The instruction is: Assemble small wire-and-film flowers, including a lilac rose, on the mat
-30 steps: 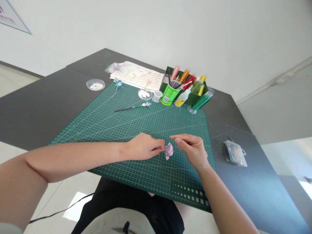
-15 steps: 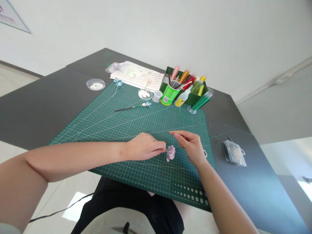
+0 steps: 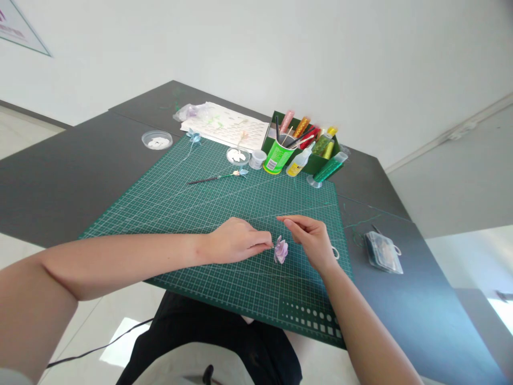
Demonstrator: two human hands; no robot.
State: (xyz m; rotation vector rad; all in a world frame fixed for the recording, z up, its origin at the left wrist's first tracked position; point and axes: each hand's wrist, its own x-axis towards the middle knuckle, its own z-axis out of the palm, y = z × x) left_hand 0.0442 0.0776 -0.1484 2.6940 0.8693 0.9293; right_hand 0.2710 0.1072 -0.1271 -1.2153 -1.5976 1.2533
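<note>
Purple flower: held above the green cutting mat (image 3: 208,214), in its nearer part, between the two hands; the flower (image 3: 281,250) is nearer the left fingertips.
Flower's heading: bloom to the right, stem end to the left, petals opening toward the right hand's side.
Flower's long axis: roughly level across the view, from the left fingertips through the short visible bit of stem to the bloom; most of the stem is hidden in the hand.
Left hand: the left hand (image 3: 236,241) grasps the stem between thumb and fingers, just behind the bloom, with the back of the hand upward.
Right hand: the right hand (image 3: 311,235) has thumb and index finger drawn close together, pointing left, above and to the right of the bloom and apart from it; whether they pinch something thin, I cannot tell.
By the right wrist: a white ring (image 3: 335,253), partly covered.
Mat's far half: a dark stick (image 3: 203,181) with a small blue-and-cream flower (image 3: 242,172) at its right end, lying flat; a blue flower (image 3: 194,137) near the far left corner.
Far edge: a clear dish of white pieces (image 3: 237,155), a small tub (image 3: 257,159), a green can (image 3: 276,158) and a glue bottle (image 3: 298,162).
Right of the mat: a clear case (image 3: 383,253) on the dark table (image 3: 425,299).
</note>
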